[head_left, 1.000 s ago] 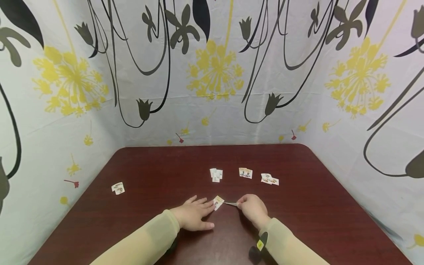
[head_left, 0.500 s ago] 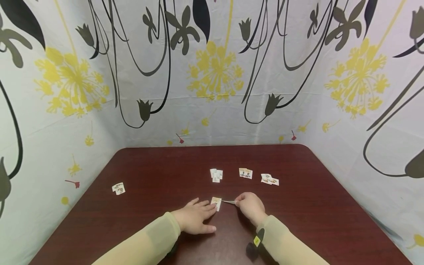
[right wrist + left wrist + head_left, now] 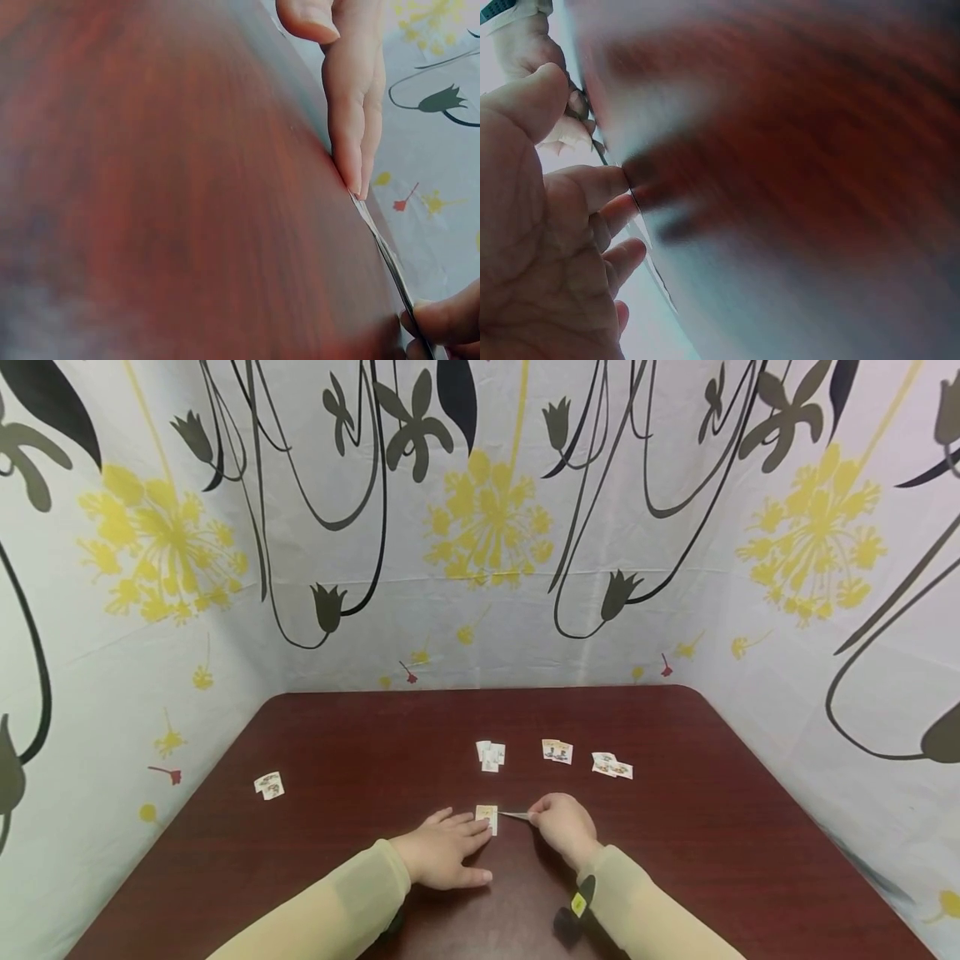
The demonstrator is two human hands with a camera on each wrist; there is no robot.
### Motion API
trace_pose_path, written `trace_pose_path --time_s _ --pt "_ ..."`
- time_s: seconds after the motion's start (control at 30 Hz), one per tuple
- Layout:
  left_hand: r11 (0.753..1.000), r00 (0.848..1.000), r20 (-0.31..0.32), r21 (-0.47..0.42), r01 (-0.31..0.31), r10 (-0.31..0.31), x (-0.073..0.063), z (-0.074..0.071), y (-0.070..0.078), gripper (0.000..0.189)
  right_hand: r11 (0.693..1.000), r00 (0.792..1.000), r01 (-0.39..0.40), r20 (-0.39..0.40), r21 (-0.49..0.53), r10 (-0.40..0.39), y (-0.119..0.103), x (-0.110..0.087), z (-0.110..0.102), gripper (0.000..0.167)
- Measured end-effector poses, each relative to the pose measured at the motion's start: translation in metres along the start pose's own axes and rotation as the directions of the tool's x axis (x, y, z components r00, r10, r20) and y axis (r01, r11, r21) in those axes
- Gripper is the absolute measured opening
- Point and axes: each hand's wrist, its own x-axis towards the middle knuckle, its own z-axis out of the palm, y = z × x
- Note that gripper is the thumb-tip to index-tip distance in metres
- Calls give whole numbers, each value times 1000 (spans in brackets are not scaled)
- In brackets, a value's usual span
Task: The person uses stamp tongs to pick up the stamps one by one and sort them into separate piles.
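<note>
A small printed card (image 3: 486, 817) lies near the middle of the table, a little in front of me. My left hand (image 3: 442, 850) rests palm down with fingers spread, its fingertips on the card's lower part. My right hand (image 3: 564, 828) pinches a pair of slim metal tweezers (image 3: 516, 815), whose tips reach the card's right edge. In the right wrist view the tweezers (image 3: 391, 262) run low along the table from my right fingers (image 3: 442, 319) to the left fingertips (image 3: 355, 184). The left wrist view shows the left palm (image 3: 540, 255) and, beyond it, the right hand (image 3: 540, 60).
Small groups of overlapping cards lie farther back: one (image 3: 491, 755) behind the middle, another (image 3: 557, 751) to its right, a third (image 3: 612, 766) farther right. More cards (image 3: 269, 785) lie at the left. Patterned cloth (image 3: 495, 643) surrounds the dark red table (image 3: 360, 735).
The card has turned from slanted to nearly straight and shifted slightly left under my left fingertips. My right hand with the tweezers has moved a little left.
</note>
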Motion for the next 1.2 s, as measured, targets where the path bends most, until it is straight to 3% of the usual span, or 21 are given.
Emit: trace_pose_path --time_s 0.4,0.7,1.2 --pt "1000 1000 2 -16 2 -2 0 -1 0 70 1000 1000 -5 12 2 5 2 -11 0 11" --pt "999 1000 17 -34 21 -21 -5 -4 -2 72 1000 1000 23 7 -5 -23 6 -7 -3 10" --pt "999 999 -3 -13 42 -42 6 -4 9 74 1000 1000 29 -12 0 -29 8 -5 -1 11"
